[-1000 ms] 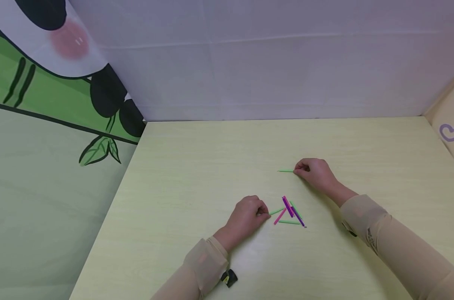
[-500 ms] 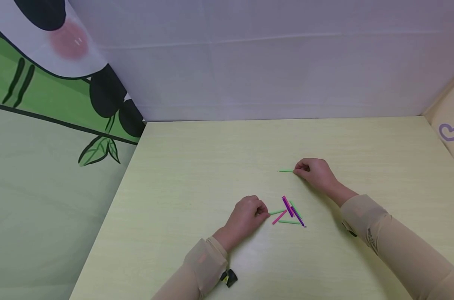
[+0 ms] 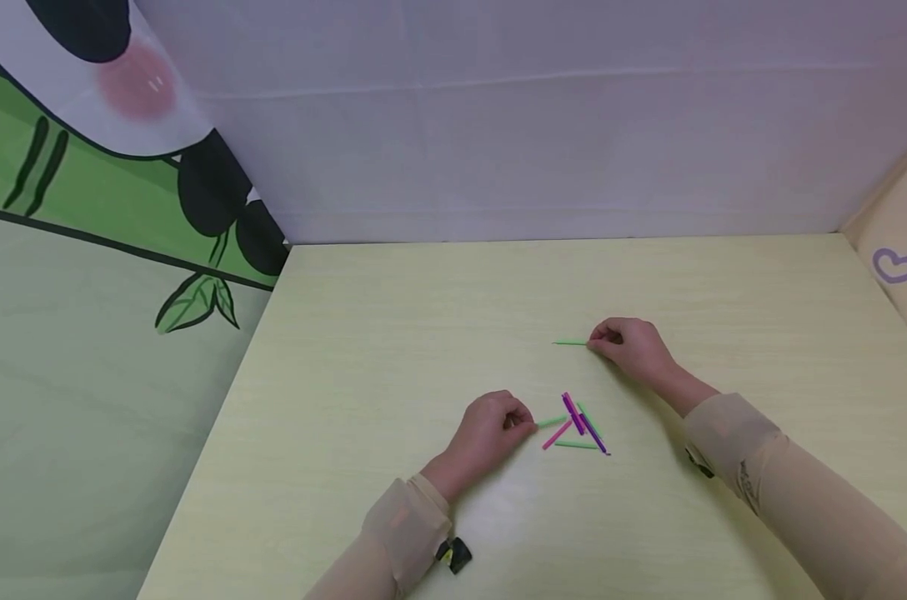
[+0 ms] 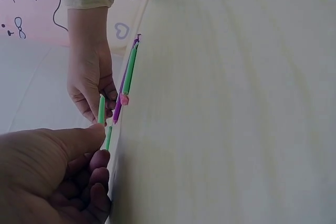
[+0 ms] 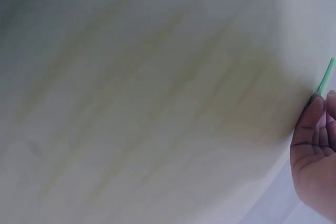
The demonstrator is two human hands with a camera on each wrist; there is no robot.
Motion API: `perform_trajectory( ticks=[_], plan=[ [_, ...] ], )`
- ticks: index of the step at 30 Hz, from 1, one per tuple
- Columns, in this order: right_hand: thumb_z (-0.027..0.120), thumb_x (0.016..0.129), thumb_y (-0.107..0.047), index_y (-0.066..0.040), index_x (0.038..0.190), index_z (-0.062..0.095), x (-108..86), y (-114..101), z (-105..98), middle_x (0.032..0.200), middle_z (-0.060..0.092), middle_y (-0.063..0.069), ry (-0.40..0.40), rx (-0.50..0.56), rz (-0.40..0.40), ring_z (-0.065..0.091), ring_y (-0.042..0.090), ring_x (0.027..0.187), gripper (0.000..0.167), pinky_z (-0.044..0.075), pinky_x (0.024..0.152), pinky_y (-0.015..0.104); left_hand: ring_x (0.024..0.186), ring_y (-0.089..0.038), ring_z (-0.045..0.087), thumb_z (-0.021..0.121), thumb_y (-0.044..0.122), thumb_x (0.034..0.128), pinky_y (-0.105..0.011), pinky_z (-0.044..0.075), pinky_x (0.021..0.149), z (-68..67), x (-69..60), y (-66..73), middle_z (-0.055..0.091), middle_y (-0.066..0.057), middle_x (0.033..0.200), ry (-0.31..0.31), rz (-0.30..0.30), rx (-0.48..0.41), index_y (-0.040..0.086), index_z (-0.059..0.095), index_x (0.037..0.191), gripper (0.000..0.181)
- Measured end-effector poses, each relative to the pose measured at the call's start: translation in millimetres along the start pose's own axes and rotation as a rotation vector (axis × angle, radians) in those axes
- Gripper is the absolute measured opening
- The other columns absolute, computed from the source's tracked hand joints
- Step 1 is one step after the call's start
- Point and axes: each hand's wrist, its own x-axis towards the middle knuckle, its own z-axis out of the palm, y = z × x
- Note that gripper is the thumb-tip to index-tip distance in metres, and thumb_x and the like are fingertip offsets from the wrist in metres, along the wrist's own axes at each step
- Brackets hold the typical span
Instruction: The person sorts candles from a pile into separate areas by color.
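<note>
My left hand pinches the end of a green stick at the left of a small group of sticks. Farther back, my right hand pinches another green stick, which points left. The group between them holds a pink stick, a green stick lying crosswise, and several purple, pink and green sticks slanting close together, a purple one among them. In the left wrist view, thumb and fingers of the left hand close on a green stick.
The pale wooden table meets a pale lilac cloth wall at its back edge. At the left hangs a green printed cloth, and a panel with a purple heart stands at the right.
The pink stick by my left hand has swung a little, its lower end shifting left. Both hands keep their pinch and have barely moved.
</note>
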Motion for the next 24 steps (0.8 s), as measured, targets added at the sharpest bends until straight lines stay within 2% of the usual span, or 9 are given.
perform_trajectory(
  ticks=[11,19,24],
  plan=[
    [0.068,0.092,-0.014,-0.002,0.098,0.069,-7.5,1.7,-2.6,0.089,0.066,0.008,-0.003,0.049,0.032,0.055,0.023,0.081,0.013,0.046,0.075,0.035,0.066,-0.005,0.049,0.077,0.013,0.0848,-0.02,0.044,0.062,-1.2,2.8,-2.7,0.059,0.009,0.074,0.024,0.003,-0.105,0.011,0.074,0.085,0.004],
    [0.068,0.092,-0.015,-0.002,0.099,0.07,-12.2,2.4,-4.0,0.088,0.067,0.007,-0.003,0.081,0.038,0.056,0.021,0.079,0.014,0.047,0.073,0.032,0.068,-0.006,0.05,0.077,0.015,0.0847,-0.02,0.045,0.063,-6.0,7.5,0.6,0.06,0.01,0.075,0.041,-0.001,-0.091,0.012,0.075,0.085,0.004],
    [0.069,0.092,-0.017,-0.002,0.099,0.07,-16.6,2.8,-4.8,0.088,0.068,0.006,-0.013,0.101,0.055,0.056,0.02,0.078,0.016,0.047,0.07,0.028,0.068,-0.006,0.051,0.077,0.014,0.0845,-0.02,0.046,0.063,-10.4,11.3,1.8,0.06,0.009,0.075,0.06,0.029,-0.084,0.011,0.074,0.084,0.005]
  ],
)
